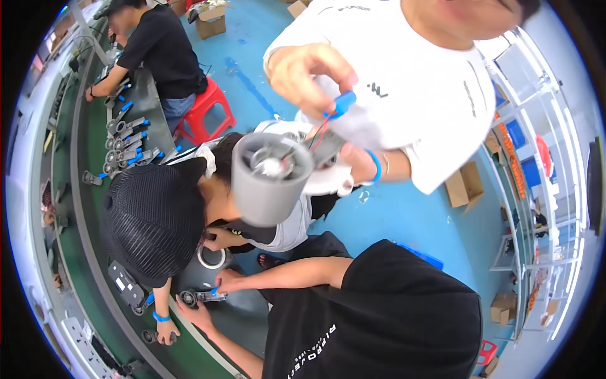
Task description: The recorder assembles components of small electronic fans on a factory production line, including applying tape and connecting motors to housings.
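Near the belt, my left hand (195, 316) is closed round the lower side of the round end of a grey handheld fan part (202, 296). At its other end, my right hand (230, 281) grips by the blue piece, the fingers partly hidden from view. The part lies low over the dark tabletop. Above it, a facing person in white holds up a grey cylindrical housing (270, 196) with an inner rotor. That person's hand (309, 74) pinches a blue piece (343, 104) on red wires.
Close on the left, a person in a black cap (151, 221) reaches onto the green conveyor belt (113, 316). A white ring (211, 256) rests on the table. Several grey parts with blue ends (123, 142) line the far tabletop. Beyond are a red stool (211, 104) and cardboard box (465, 184).
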{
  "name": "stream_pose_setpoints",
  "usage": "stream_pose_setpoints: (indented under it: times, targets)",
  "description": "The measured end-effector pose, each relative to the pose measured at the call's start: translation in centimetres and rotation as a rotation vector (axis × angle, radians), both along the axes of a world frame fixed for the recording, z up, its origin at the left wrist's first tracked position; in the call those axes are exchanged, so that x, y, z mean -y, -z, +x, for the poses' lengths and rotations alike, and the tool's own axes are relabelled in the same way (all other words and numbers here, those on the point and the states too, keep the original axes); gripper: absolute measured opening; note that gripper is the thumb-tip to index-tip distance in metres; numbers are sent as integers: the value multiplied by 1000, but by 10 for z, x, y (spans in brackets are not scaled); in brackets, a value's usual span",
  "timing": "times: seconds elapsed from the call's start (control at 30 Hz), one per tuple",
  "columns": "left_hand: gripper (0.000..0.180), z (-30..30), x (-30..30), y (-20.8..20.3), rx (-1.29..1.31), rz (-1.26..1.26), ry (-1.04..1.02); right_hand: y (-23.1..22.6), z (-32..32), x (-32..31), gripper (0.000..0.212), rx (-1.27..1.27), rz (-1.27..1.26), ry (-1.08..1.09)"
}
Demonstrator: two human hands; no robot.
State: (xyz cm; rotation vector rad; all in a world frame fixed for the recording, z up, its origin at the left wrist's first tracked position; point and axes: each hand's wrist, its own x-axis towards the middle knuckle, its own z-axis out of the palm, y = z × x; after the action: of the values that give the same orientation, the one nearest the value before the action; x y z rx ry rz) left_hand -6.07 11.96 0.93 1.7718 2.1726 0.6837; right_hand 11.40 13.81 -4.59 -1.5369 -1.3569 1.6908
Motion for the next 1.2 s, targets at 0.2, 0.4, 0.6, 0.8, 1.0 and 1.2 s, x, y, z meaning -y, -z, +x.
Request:
stream_pose_setpoints:
  times: [0.2,0.4,0.6,0.8,1.0,1.2]
  targets:
    - [46,43,44,-1,113,76,-284,-12,-11,11,29,-39,-18,171]
    - [30,74,85,15,705,39,-363,-58,0,23,22,-111,7,24]
    - [25,87,101,17,684,40,-388,-63,15,25,25,-41,-20,0]
    - [25,71,117,26,812,-68,-505,-43,9,43,24,12,0,-65]
    - [35,61,95,5,1020,-189,-436,-43,-3,47,23,-92,-186,-15]
    - [37,64,88,2,1023,-259,-481,-44,3,57,23,-250,-235,51]
